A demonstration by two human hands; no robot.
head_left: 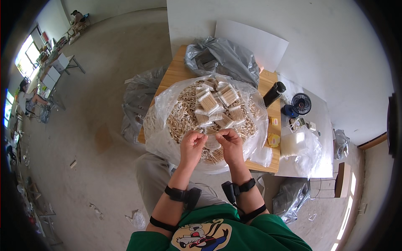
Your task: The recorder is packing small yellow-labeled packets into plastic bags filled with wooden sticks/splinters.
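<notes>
A large clear plastic bag (154,140) lies spread on the wooden table, full of loose cotton swabs (181,115). On top of them sit several packed bundles of swabs (207,101). Over the near part of the heap, my left hand (191,148) is closed with thumb and fingertips pinched. My right hand (231,144), close beside it, makes a similar pinch. The fingertips of both hands face each other with a small gap. Whatever they pinch is too small or too clear to make out. Swabs directly under the hands are partly hidden.
A grey plastic bag (226,58) covers the wooden table's (171,75) far end. To the right are a black bottle (274,94), a small fan (300,104), yellow packets (274,139) and clear plastic bags (307,152). Another grey bag (136,100) hangs left. Two people sit far left.
</notes>
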